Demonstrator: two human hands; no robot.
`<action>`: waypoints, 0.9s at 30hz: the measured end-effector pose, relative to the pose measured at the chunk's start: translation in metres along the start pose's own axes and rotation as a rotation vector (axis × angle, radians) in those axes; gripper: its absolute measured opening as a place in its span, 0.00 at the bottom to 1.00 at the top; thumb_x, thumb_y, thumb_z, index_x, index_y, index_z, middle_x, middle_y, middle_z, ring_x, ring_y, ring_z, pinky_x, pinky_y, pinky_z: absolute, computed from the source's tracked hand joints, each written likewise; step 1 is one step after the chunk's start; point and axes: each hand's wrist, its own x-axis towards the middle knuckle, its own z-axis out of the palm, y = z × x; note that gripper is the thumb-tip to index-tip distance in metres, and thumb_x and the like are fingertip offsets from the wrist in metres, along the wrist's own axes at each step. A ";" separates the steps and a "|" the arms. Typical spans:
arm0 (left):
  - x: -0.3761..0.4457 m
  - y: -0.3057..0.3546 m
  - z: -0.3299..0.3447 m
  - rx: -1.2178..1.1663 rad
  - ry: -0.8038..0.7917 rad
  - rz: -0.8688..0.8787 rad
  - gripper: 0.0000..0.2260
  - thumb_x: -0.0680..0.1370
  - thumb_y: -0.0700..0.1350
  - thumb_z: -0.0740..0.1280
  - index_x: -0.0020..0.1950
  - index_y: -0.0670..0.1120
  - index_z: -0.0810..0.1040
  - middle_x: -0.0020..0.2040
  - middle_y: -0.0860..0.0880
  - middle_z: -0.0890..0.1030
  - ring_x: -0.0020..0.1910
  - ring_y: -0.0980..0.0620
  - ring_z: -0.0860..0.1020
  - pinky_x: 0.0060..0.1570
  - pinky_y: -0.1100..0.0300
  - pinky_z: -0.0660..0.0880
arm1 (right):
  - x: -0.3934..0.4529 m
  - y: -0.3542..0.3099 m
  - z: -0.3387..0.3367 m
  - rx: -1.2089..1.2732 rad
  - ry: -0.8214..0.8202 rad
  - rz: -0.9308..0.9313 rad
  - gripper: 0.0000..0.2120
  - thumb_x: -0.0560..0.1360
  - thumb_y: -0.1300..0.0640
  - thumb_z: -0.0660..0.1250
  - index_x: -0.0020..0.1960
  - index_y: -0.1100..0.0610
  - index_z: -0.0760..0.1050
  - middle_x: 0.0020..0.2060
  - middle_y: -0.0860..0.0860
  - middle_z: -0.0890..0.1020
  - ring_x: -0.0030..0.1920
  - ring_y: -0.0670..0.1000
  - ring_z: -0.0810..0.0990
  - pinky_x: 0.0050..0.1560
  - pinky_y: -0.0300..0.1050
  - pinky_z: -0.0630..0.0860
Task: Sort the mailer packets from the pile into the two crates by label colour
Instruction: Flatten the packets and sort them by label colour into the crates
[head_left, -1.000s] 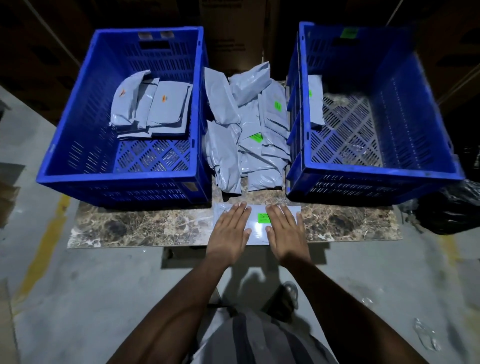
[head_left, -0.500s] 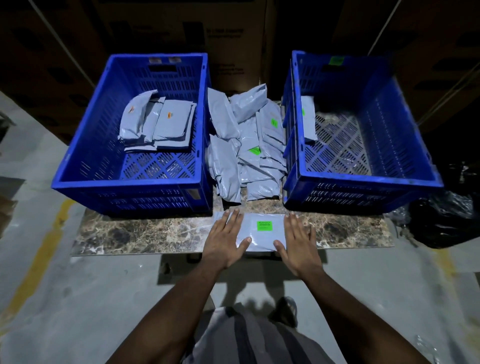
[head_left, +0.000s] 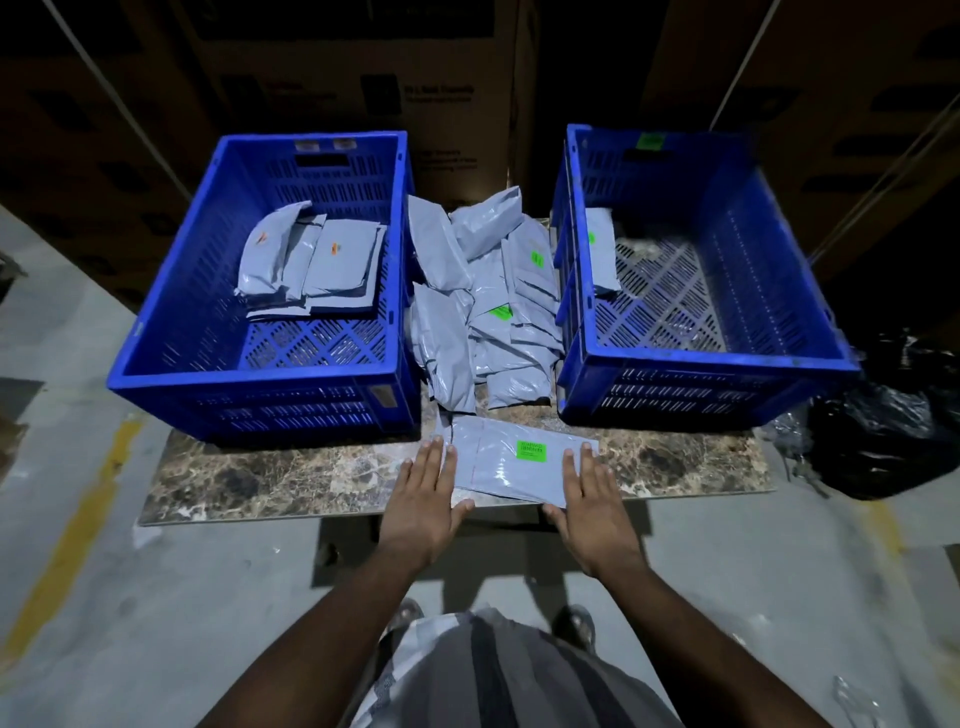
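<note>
Brown marble tabletop (head_left: 291, 478) holds a flat grey plastic packet with a green label (head_left: 511, 467) at six o'clock, both hands, left hand (head_left: 423, 496) and right hand (head_left: 592, 506), pressing its ends with straight fingers, so lifting it toward the blue plastic crate (head_left: 701, 358) at two o'clock seems next.

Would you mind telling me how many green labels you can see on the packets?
4: one on the packet under the hands, two in the pile, one edge-on in the right crate. Others may be hidden face down.
</note>
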 end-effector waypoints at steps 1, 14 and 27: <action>-0.001 0.002 0.000 0.009 -0.015 -0.040 0.36 0.82 0.65 0.44 0.80 0.44 0.35 0.79 0.44 0.33 0.79 0.46 0.35 0.78 0.48 0.38 | -0.002 0.003 0.000 -0.001 -0.008 0.030 0.41 0.79 0.34 0.37 0.81 0.61 0.51 0.79 0.61 0.54 0.79 0.60 0.57 0.77 0.61 0.56; -0.019 0.019 -0.027 -0.514 0.093 -0.407 0.09 0.79 0.52 0.63 0.50 0.48 0.77 0.48 0.50 0.79 0.47 0.51 0.76 0.49 0.55 0.76 | 0.044 -0.003 -0.055 0.198 -0.070 0.013 0.42 0.75 0.39 0.68 0.79 0.55 0.54 0.76 0.56 0.63 0.74 0.57 0.63 0.73 0.56 0.63; -0.013 0.045 -0.075 -1.437 -0.227 -0.021 0.16 0.77 0.49 0.72 0.62 0.44 0.78 0.52 0.42 0.83 0.52 0.47 0.81 0.54 0.52 0.76 | -0.012 -0.010 -0.097 1.048 0.023 -0.059 0.16 0.79 0.50 0.70 0.65 0.44 0.72 0.55 0.39 0.83 0.55 0.42 0.82 0.53 0.44 0.79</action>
